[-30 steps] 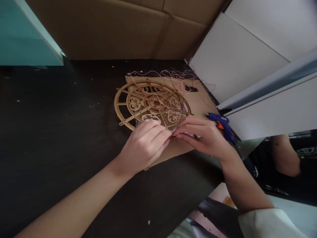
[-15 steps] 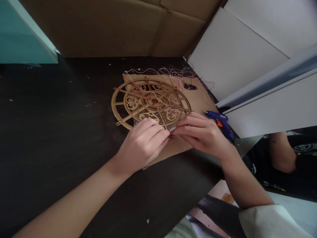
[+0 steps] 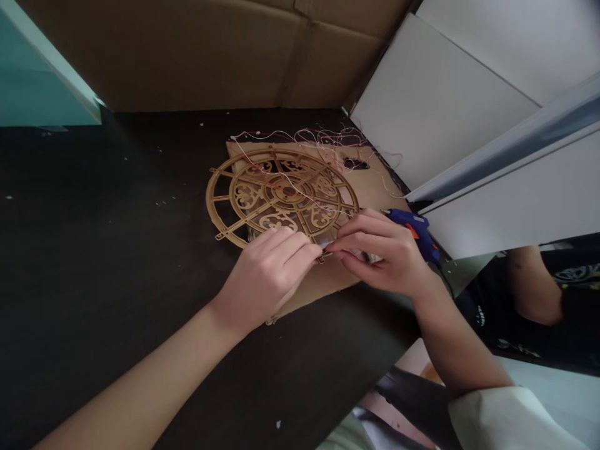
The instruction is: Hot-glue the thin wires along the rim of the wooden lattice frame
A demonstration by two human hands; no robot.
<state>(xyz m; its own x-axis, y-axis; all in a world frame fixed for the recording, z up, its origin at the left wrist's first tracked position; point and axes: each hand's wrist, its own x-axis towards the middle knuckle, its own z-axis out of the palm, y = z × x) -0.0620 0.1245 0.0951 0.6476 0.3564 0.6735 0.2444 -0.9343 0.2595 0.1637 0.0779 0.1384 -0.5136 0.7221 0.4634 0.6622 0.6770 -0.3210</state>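
A round, gold-brown openwork wheel frame (image 3: 241, 222) with scroll patterns lies flat on a cardboard sheet (image 3: 309, 292). My left hand (image 3: 269, 272) is closed over the near rim, its fingertips pinched; what they grip is hidden. Almost touching it, my right hand (image 3: 384, 253) is closed too, thumb and forefinger pinched together. A thin white wire (image 3: 290, 181) crosses the wheel from the back left and runs in under the right fingers. Something pale and small shows between the two hands, too little of it to name.
Tangled red and white wires (image 3: 340, 139) lie along the cardboard's back edge. A blue glue gun (image 3: 417, 231) rests right of my right hand. White panels (image 3: 435, 106) stand at the right, a cardboard wall (image 3: 197, 56) behind. Another person's arm (image 3: 534, 284) shows at far right.
My right fingers have shifted slightly, and their pinch shows a little more openly from the side. The left hand keeps its place at the rim. The whole view has moved slightly.
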